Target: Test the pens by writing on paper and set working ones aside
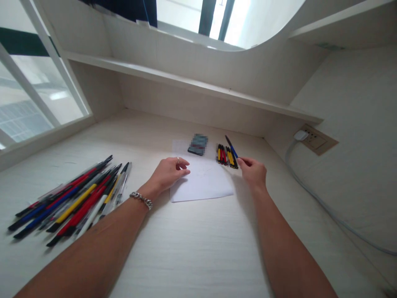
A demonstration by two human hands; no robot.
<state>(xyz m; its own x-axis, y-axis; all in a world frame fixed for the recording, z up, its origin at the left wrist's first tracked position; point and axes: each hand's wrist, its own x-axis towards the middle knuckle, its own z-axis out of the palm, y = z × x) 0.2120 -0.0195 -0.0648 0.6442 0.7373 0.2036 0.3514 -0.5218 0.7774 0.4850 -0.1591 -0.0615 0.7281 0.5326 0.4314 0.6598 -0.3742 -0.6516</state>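
My right hand [254, 171] pinches the near end of a blue pen [232, 147] with a dark tip, tilted up beside a row of pens. That row of pens [222, 155], in red, yellow and black, lies side by side at the right edge of the white paper [201, 184]. My left hand [170, 171] rests at the paper's left side, fingers loosely curled and thumb apart, with nothing in it. A larger heap of pens [77, 198] in red, blue, yellow, black and clear plastic lies left of my left forearm.
A dark phone-like object [197, 145], partly blurred, lies at the paper's far edge. A shelf [186, 80] runs low along the back wall. On the right wall, a white plug [300, 135] sits in a socket panel [321, 140], its cable [313, 196] trailing down.
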